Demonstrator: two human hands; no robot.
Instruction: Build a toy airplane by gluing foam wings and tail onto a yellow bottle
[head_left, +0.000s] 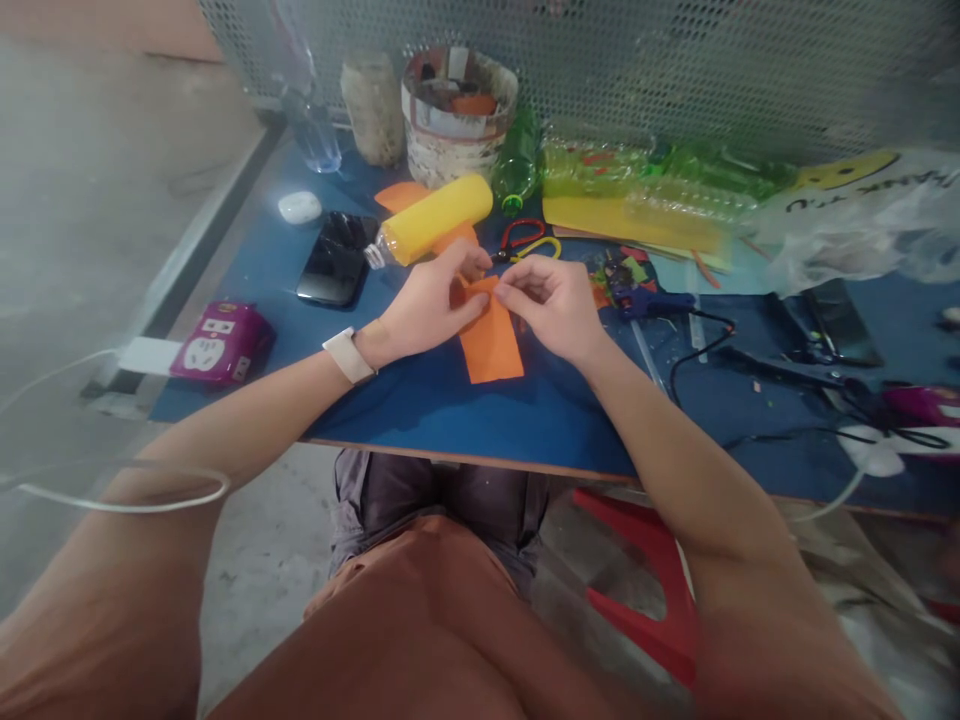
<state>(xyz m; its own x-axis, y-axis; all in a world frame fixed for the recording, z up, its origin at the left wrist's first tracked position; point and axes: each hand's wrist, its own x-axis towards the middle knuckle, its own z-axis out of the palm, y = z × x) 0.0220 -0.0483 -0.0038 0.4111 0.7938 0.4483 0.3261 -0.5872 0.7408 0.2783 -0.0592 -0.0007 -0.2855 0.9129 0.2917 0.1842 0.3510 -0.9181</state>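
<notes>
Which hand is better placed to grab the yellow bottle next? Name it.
Probably the left hand: the yellow bottle lies just beyond it. The right hand is farther away; both hold the orange piece.

Craft workspace: blue table, scissors, plastic bottles

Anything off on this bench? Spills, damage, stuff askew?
Mostly clutter: colored scraps lie strewn right of the right hand, by a dark-blue corded tool, unlike the stacked sheets behind. The white bucket looks blotched and grimy. No spilled liquid visible.
</notes>
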